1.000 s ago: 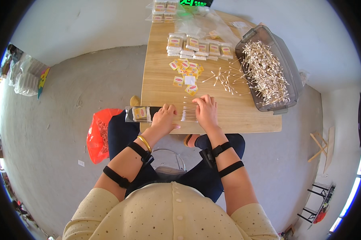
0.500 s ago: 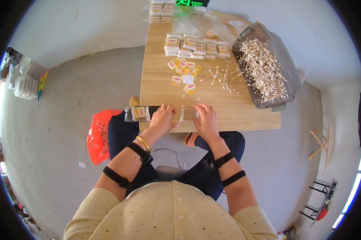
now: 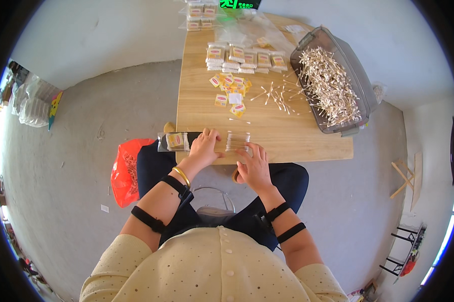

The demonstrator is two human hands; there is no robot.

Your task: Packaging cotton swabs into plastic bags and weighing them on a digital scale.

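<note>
A neat row of cotton swabs (image 3: 238, 141) lies side by side near the table's front edge. To its left rests my left hand (image 3: 205, 148), thumb and fingers apart on the table, holding nothing visible. My right hand (image 3: 255, 164) is at the row's lower right corner; its fingers are stretched out, the tips at the swab ends and the thumb apart. Left of my left hand lies a clear packet of swabs (image 3: 177, 141) with a yellow and white card, on a black strip (image 3: 193, 136) partly hidden by that hand. One loose swab (image 3: 239, 121) lies beyond the row.
Yellow and white cards (image 3: 232, 84) are scattered mid-table, beside loose swabs (image 3: 277, 97). Filled packets (image 3: 247, 58) stand in stacks behind them. A grey plastic bin (image 3: 362, 83) heaped with swabs occupies the right side. A red bag (image 3: 120, 173) is beside my left leg.
My right hand has drawn down and back from the right end of the swab row, uncovering more of it. My left hand stays almost where it was.
</note>
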